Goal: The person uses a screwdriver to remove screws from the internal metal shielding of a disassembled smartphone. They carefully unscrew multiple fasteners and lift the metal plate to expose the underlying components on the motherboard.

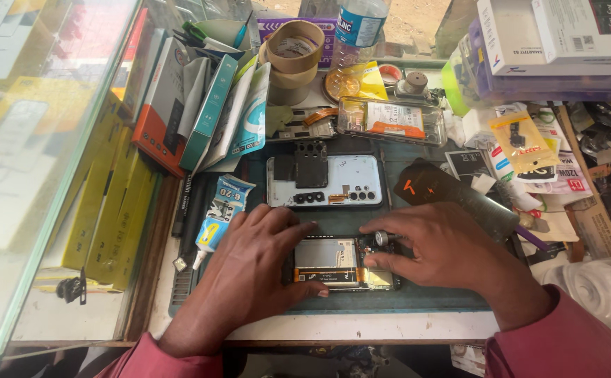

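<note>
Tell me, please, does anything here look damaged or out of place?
Yes. The phone under both hands lies opened, its inner parts bare. Its pale back cover lies apart, just behind it on the mat.

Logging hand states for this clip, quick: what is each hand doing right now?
Left hand: open, flat, fingers pressing on the opened phone.
Right hand: fingers curled on the phone's upper right corner; whether it pinches anything cannot be told.
</note>
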